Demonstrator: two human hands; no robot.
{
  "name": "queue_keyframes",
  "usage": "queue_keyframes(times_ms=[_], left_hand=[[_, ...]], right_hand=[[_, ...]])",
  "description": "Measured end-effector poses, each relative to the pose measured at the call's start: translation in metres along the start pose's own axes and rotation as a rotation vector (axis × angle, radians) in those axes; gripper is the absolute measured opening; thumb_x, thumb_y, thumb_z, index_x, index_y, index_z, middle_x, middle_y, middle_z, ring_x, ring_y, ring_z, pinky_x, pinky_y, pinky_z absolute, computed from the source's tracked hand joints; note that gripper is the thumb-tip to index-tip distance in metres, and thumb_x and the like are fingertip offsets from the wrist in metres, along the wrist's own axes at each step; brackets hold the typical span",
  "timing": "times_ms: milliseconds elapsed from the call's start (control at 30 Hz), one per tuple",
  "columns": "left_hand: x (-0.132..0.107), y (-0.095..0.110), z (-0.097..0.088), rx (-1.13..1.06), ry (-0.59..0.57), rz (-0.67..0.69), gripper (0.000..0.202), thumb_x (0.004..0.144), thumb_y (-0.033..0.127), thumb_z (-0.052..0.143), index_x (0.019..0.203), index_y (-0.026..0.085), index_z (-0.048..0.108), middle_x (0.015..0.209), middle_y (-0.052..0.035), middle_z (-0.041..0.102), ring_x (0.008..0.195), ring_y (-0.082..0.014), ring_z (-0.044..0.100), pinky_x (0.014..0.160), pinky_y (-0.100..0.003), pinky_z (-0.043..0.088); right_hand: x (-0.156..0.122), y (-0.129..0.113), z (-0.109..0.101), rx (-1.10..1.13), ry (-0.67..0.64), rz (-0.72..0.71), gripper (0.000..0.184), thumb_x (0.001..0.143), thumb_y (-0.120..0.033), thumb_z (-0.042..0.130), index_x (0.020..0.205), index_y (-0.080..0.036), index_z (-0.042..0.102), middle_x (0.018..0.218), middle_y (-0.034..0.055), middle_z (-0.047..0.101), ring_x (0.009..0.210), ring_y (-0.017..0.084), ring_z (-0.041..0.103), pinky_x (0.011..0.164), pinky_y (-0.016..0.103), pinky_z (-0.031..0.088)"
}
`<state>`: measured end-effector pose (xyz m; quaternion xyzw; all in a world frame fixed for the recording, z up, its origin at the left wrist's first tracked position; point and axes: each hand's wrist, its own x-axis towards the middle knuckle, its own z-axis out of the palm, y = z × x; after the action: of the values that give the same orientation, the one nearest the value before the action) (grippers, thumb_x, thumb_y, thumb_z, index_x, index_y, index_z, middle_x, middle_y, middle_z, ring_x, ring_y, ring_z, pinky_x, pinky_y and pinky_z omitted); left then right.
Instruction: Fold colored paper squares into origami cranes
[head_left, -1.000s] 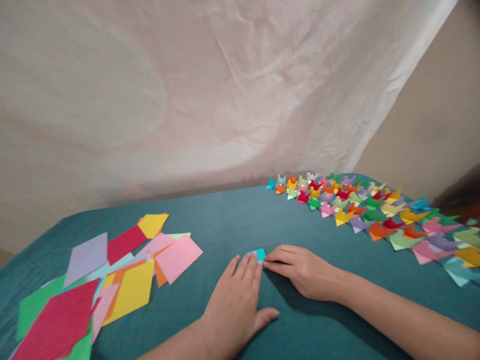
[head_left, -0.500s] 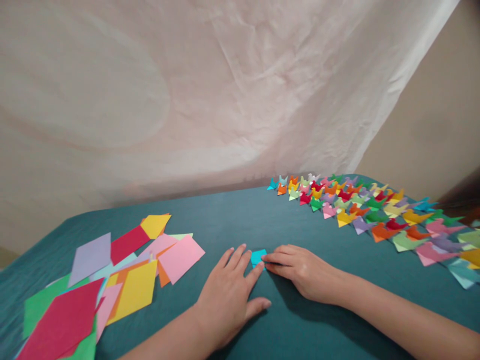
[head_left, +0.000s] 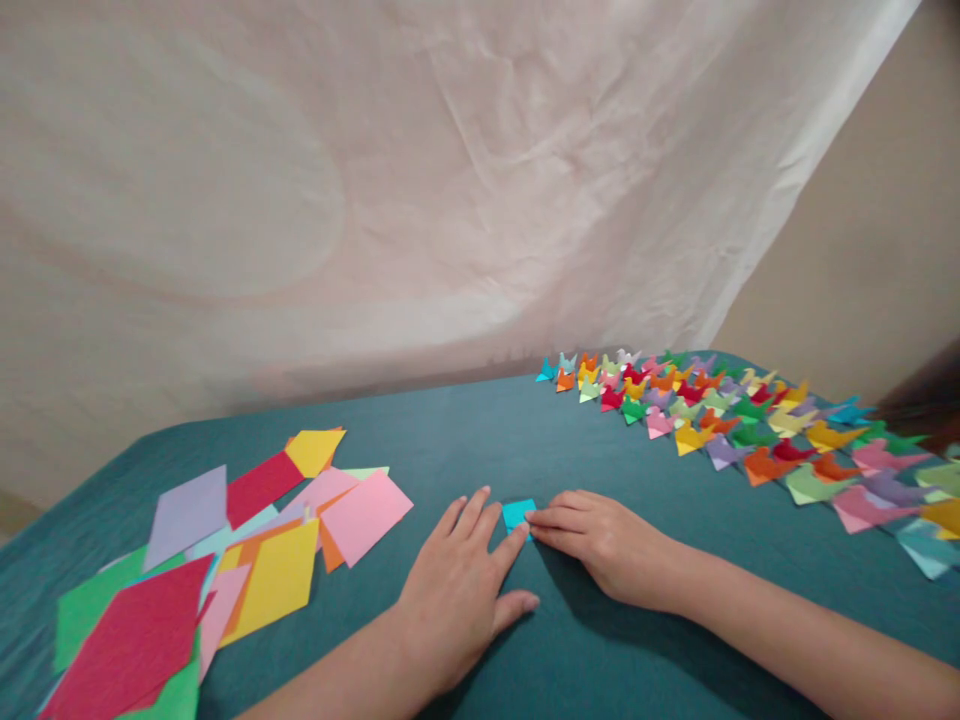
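A small folded piece of turquoise paper (head_left: 517, 514) lies on the teal tablecloth (head_left: 465, 440) in front of me. My left hand (head_left: 457, 590) lies flat on the cloth with its fingers stretched out, the fingertips touching the left side of the paper. My right hand (head_left: 600, 545) rests palm down, its fingers held together and pressing on the paper's right edge. Most of the paper is hidden under the fingers of both hands.
Loose coloured paper squares (head_left: 225, 560) are scattered at the left. Several rows of small folded paper birds (head_left: 720, 415) in many colours stand at the right, up to the table's far edge. A pale cloth backdrop (head_left: 375, 200) hangs behind the table.
My left hand has slid a little back and to the left, uncovering more of the turquoise paper. My right hand has stayed in place on the paper.
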<state>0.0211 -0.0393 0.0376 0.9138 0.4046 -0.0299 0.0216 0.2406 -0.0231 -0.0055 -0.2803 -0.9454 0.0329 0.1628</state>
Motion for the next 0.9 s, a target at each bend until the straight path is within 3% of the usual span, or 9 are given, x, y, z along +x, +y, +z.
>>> queue_keyframes(times_ms=[900], left_hand=[[0.0007,0.0054,0.0015,0.093,0.084,-0.024,0.048,0.084,0.046,0.053,0.118,0.012,0.057,0.123,-0.0141,0.056,0.129,-0.0291,0.034,0.105,-0.044,0.029]], right_hand=[[0.005,-0.0064,0.0009,-0.04,-0.013,0.017,0.031,0.088,-0.012,0.047,0.117,-0.016,0.057,0.109,0.0113,0.061,0.1,0.021,0.051,0.085,0.037,0.045]])
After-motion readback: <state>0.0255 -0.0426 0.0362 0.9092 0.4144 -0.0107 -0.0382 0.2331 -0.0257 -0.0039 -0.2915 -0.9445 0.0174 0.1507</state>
